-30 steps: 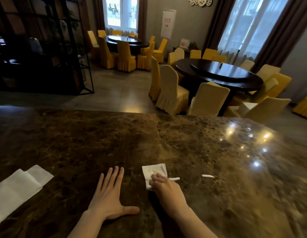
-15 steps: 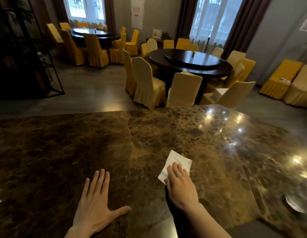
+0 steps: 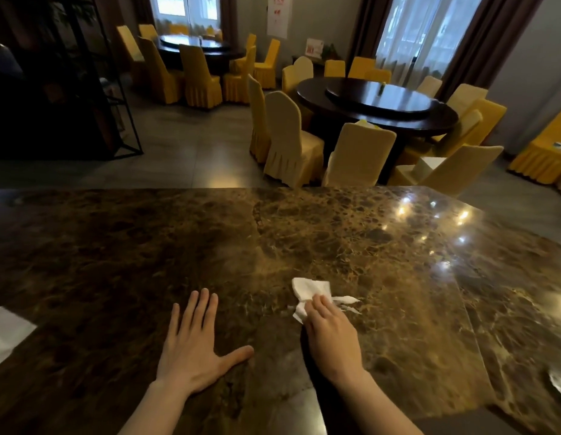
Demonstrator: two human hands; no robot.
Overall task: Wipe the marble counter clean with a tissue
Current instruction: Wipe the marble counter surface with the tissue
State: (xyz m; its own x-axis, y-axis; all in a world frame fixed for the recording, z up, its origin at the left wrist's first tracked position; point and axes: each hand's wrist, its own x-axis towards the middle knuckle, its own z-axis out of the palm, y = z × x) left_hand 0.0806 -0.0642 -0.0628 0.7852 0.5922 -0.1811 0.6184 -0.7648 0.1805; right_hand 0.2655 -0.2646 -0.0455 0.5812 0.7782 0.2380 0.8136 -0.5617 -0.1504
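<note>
A dark brown marble counter (image 3: 147,246) fills the lower half of the view. My right hand (image 3: 331,334) presses its fingers down on a crumpled white tissue (image 3: 309,288) lying on the marble near the middle. Small white scraps (image 3: 346,301) lie just right of the fingertips. My left hand (image 3: 194,343) rests flat on the counter to the left, fingers spread, holding nothing.
More white tissue (image 3: 6,334) lies at the counter's left edge. A shiny object (image 3: 560,383) sits at the right edge. Beyond the counter stand round dark tables (image 3: 376,105) with yellow-covered chairs (image 3: 291,139) and a black shelf frame (image 3: 116,89).
The tissue has gone from a flat fold to a crumpled wad under my right fingers. The white scraps show again beside it. My left hand has stayed flat on the marble.
</note>
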